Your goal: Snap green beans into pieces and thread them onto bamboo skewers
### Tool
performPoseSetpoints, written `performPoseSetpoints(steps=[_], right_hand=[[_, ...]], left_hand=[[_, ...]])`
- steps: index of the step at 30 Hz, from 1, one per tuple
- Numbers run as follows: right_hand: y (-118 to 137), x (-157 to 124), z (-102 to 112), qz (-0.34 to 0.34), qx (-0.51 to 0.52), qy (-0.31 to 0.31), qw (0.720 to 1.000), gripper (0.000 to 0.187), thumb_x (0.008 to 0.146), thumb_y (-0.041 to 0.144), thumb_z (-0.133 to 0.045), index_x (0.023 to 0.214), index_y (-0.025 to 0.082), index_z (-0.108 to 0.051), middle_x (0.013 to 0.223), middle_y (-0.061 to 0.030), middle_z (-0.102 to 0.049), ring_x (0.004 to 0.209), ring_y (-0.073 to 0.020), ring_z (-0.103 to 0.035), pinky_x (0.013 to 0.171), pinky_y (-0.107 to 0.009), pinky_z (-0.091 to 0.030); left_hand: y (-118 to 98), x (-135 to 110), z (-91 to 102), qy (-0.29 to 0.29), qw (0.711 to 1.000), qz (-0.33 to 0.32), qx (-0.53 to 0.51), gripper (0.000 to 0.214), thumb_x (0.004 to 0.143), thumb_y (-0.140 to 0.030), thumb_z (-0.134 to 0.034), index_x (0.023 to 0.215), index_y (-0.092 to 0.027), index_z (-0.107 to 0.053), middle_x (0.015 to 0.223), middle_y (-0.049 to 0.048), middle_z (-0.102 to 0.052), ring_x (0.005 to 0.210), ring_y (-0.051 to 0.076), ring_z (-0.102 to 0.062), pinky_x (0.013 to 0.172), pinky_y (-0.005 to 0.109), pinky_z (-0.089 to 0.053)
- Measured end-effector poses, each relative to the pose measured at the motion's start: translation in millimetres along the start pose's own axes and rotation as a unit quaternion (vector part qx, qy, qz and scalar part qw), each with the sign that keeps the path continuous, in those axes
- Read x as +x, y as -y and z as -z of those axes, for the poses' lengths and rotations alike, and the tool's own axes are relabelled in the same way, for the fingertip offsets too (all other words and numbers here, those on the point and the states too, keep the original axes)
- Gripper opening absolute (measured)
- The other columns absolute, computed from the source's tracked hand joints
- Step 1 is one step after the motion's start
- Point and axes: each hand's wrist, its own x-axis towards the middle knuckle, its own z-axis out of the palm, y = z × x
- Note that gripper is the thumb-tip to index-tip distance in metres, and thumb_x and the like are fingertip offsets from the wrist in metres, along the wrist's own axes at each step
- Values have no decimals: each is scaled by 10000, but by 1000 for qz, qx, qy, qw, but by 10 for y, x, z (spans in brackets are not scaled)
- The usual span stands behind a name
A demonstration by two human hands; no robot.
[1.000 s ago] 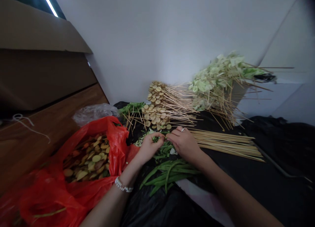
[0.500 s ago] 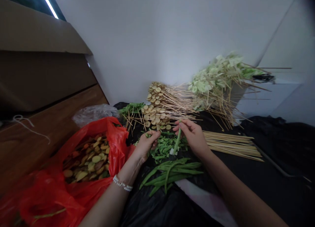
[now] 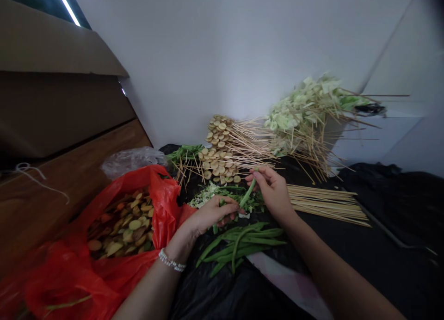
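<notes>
My right hand (image 3: 272, 188) pinches the upper end of a green bean (image 3: 247, 195), which slants down to the left. At its lower end my left hand (image 3: 215, 212) has closed its fingers on the bean, and bits of green show among those fingers. Behind and below the hands lies a heap of cut green bean pieces (image 3: 255, 203) on black plastic. Nearer to me is a loose pile of whole green beans (image 3: 239, 246).
Left stands a red plastic bag (image 3: 166, 204) holding potato slices (image 3: 133, 227). At the back lie skewered potato slices (image 3: 218, 160), skewered beans (image 3: 187, 152) and skewered cabbage leaves (image 3: 301, 107). Bare bamboo skewers (image 3: 328, 204) lie to the right. A cardboard box (image 3: 62, 112) is far left.
My left hand has moved right and down, from beside the cut pieces to the lower end of the bean. My right hand stays nearly in place, still holding the bean.
</notes>
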Motion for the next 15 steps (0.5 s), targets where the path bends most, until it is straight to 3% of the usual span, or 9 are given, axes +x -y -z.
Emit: performPoseSetpoints(steps=[4,8,11,15], right_hand=[[-21,-14,2,23,-29,0,999,268,841,436,-588,926,183,-617,801,-56,-704,693,-171,-652,600,-274,-508],[-53,-32,12,61,-83,-3,995,229,861,405,-568,935,198,-633,853,-50,-701,749,-180,-644,637,-282,-496],[-57,-48,3,86,-139,-15,986,191,860,369,-567,895,203,-655,834,-34,-681,723,-169,-613,655,-284,-475],[-56,-49,-30,59,-95,-2,994,179,848,370,-569,870,204,-633,782,-22,-656,718,-168,-605,643,-279,-473]], left_hand=[[56,40,-19,-52,998,-8,33,231,769,-339,-594,791,-136,-701,557,-37,-518,393,57,-380,367,185,-242],[138,124,3,-207,975,-68,38,141,698,-281,-609,655,-148,-627,484,-55,-467,402,58,-358,389,176,-227],[140,162,43,-303,946,-100,-58,138,691,-287,-599,644,-157,-586,452,-74,-411,381,50,-316,381,169,-214],[86,164,85,-326,910,-127,-223,176,671,-310,-639,658,-152,-564,515,-72,-436,383,32,-324,362,149,-207]])
